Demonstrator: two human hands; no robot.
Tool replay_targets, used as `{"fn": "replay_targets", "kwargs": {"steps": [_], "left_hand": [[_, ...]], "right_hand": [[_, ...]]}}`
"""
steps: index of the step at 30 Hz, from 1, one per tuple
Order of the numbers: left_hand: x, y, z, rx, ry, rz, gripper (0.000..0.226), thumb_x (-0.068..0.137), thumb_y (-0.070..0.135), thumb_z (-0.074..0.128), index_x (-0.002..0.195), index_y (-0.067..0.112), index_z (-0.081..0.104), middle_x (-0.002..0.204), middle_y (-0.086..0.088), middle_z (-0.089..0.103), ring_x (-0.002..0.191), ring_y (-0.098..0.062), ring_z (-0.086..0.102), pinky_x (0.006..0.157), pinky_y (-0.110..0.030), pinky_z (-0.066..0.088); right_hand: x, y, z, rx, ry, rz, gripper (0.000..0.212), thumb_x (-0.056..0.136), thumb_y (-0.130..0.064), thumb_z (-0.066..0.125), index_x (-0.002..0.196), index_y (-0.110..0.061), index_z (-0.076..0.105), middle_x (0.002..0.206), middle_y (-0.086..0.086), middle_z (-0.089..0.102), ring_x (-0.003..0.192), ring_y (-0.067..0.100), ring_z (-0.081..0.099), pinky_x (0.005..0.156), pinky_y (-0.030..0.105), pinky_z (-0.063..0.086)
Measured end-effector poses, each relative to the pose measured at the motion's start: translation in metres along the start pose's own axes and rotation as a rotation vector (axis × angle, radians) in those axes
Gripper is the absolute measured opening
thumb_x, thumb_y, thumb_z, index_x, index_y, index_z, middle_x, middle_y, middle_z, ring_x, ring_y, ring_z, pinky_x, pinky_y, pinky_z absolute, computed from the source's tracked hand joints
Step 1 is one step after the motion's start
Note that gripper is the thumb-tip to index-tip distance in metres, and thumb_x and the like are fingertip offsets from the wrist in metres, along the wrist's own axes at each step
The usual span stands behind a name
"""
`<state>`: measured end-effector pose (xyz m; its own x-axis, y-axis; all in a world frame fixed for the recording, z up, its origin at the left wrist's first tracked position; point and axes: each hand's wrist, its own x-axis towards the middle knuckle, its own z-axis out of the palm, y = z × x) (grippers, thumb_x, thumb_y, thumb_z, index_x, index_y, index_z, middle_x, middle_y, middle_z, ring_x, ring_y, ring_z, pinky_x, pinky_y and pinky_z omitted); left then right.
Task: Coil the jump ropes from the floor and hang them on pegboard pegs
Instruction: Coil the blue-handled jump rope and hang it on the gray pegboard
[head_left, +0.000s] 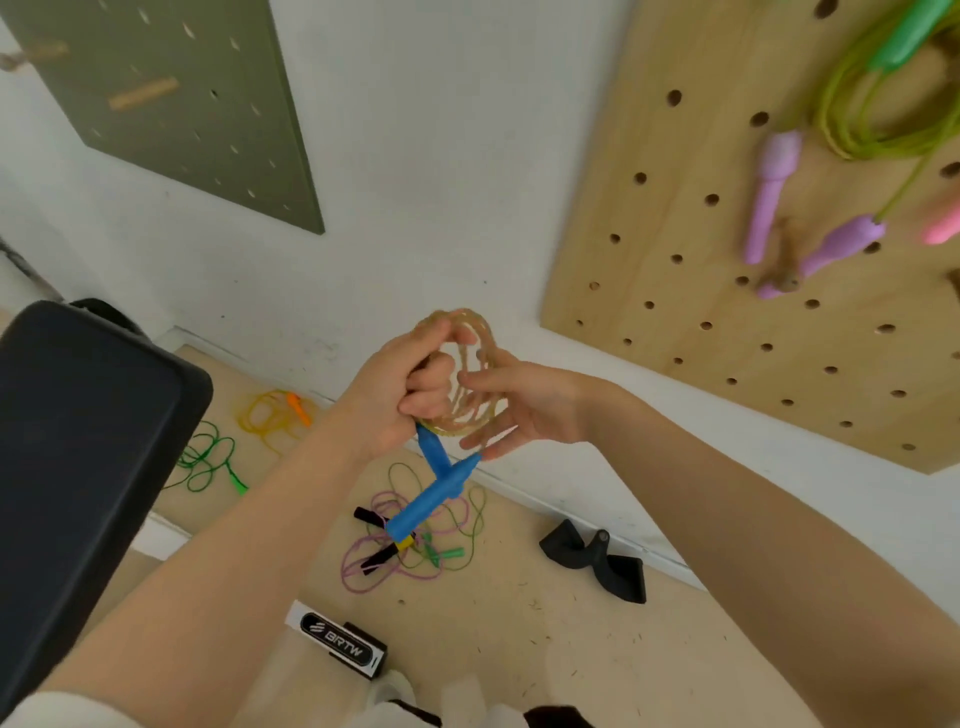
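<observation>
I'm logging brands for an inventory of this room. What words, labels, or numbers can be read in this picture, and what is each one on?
"BRTW", white letters beside a small striped logo, on a black oval label on the white-and-black strap lying on the floor.
No other text shows: the wooden pegboard, the green pegboard, the jump rope handles and the dark bin carry no readable marking.

Wood, plastic and cord

Pale matt wooden pegboard (727, 312); smooth blue plastic handles (431, 499) on a translucent tan glossy rope coil (475, 374); matt olive painted board (171, 104); scuffed wooden floor (519, 623).
</observation>
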<state>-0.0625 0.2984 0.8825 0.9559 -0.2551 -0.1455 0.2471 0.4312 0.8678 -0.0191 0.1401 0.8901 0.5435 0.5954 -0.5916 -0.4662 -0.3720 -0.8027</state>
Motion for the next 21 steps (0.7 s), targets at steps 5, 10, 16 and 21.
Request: {"fn": "replay_targets", "kwargs": {"steps": [5,10,16,21], "left_hand": [[0.024,0.028,-0.035,0.068,-0.058,-0.182,0.040,0.089,0.043,0.037,0.057,0.021,0.045,0.034,0.012,0.023,0.025,-0.001,0.017,0.035,-0.018,0.011],[0.064,0.049,-0.059,0.161,-0.082,-0.177,0.040,0.081,0.051,0.042,0.055,0.021,0.034,0.036,0.013,0.024,0.028,-0.002,0.018,0.038,-0.021,0.010],[0.095,0.062,-0.081,0.243,0.154,-0.040,0.034,0.093,0.024,0.050,0.059,0.022,0.055,0.050,0.009,0.025,0.040,-0.004,0.022,0.037,-0.015,0.023],[0.102,0.072,-0.110,0.401,0.431,0.087,0.014,0.088,0.021,0.061,0.076,0.015,0.063,0.054,0.002,0.042,0.052,-0.012,0.042,0.057,-0.026,0.035]], "right_hand": [[0.045,-0.037,0.002,-0.135,0.163,-0.294,0.052,0.084,-0.012,0.064,0.131,-0.021,0.044,0.109,-0.003,0.063,0.096,0.012,0.063,0.095,0.029,0.047],[0.070,-0.069,-0.017,-0.396,0.181,-0.424,0.013,0.090,-0.009,0.056,0.102,-0.008,0.060,0.077,-0.011,0.059,0.073,-0.002,0.055,0.071,0.012,0.040],[0.104,-0.099,-0.054,-0.248,0.050,-0.390,0.007,0.092,-0.010,0.054,0.089,-0.008,0.061,0.055,-0.005,0.051,0.057,0.012,0.056,0.073,0.030,0.050],[0.140,-0.121,-0.049,-0.134,-0.056,-0.367,0.019,0.097,-0.011,0.044,0.088,-0.009,0.061,0.051,-0.008,0.032,0.046,0.010,0.031,0.061,0.026,0.040]]}}
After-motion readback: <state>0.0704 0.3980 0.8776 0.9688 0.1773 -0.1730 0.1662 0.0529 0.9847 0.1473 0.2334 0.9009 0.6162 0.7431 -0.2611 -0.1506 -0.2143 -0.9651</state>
